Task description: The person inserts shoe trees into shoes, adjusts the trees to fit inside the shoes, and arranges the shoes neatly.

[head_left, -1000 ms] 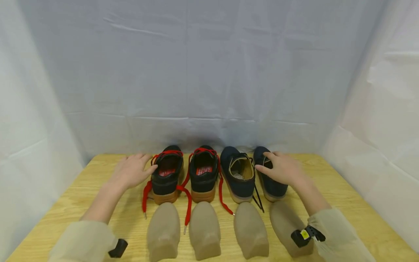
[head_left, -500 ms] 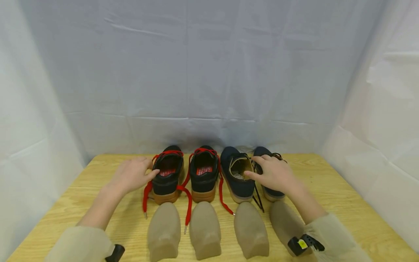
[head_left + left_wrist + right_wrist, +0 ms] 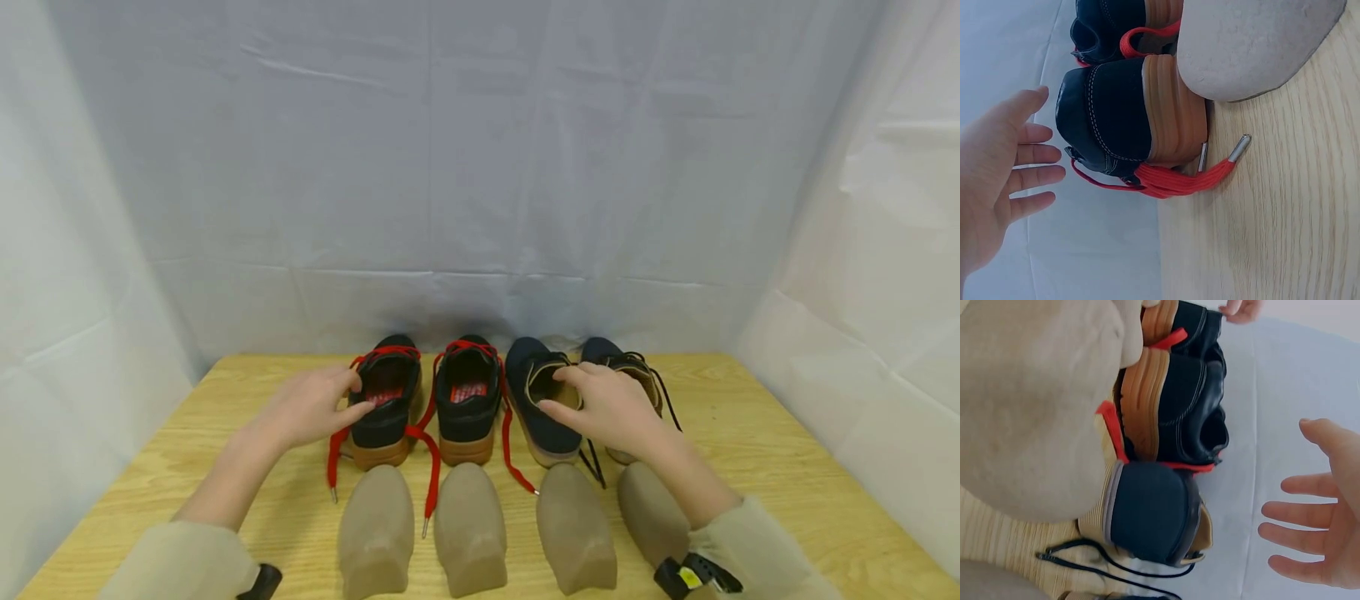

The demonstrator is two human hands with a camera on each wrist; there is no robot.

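Note:
Four shoes stand in a row, heels toward me. My left hand (image 3: 311, 408) hovers with straight fingers beside the outer side of the leftmost black shoe (image 3: 384, 404) with red laces (image 3: 333, 450); the left wrist view shows a gap between the left hand (image 3: 1004, 169) and the shoe's heel (image 3: 1116, 119). My right hand (image 3: 603, 408) hangs with spread fingers over the left navy shoe (image 3: 542, 398), partly hiding the right navy shoe (image 3: 633, 375). In the right wrist view the right hand (image 3: 1316, 525) is apart from the navy heel (image 3: 1154, 512) and holds nothing.
A second red-laced black shoe (image 3: 467, 400) stands between the others. Several tan shoe-shaped forms (image 3: 470, 529) lie in a front row on the wooden table (image 3: 787, 467). White cloth walls (image 3: 480, 167) close in the back and both sides.
My right hand has moved left, off the right navy shoe and over the left navy shoe. My left hand has edged right, closer to the leftmost shoe.

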